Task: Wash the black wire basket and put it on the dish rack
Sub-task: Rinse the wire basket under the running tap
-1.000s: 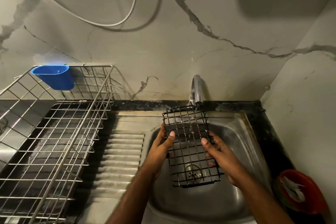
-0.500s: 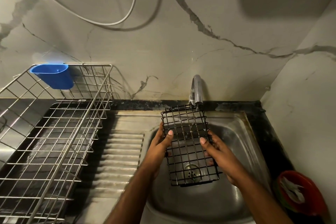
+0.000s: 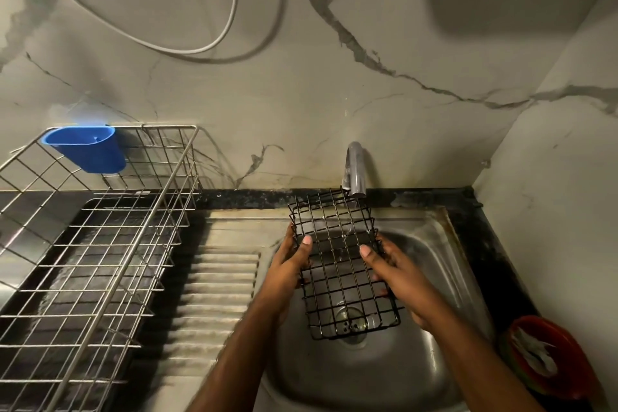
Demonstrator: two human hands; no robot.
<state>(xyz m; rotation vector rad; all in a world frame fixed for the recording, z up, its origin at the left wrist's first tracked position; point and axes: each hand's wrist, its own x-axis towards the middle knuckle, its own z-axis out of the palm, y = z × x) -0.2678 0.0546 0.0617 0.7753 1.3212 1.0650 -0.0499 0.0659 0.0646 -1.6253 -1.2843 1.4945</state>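
Observation:
The black wire basket [image 3: 341, 264] is held lengthwise over the steel sink [image 3: 444, 281], its far end just under the tap [image 3: 355, 168]. My left hand [image 3: 290, 262] grips its left side, thumb on top of the grid. My right hand [image 3: 393, 273] grips the right side the same way. The silver wire dish rack [image 3: 100, 244] stands on the counter at the left, apart from the basket. Fingers under the basket are mostly hidden.
A blue plastic cup [image 3: 87, 148] hangs on the rack's back rim. The ribbed drainboard [image 3: 217, 281] lies between rack and sink. A red bowl [image 3: 548, 358] with white scraps sits at the right of the sink. Cables hang on the marble wall [image 3: 334, 84].
Both hands have carried the basket slightly up and away from me, toward the tap. The grip on both sides is unchanged.

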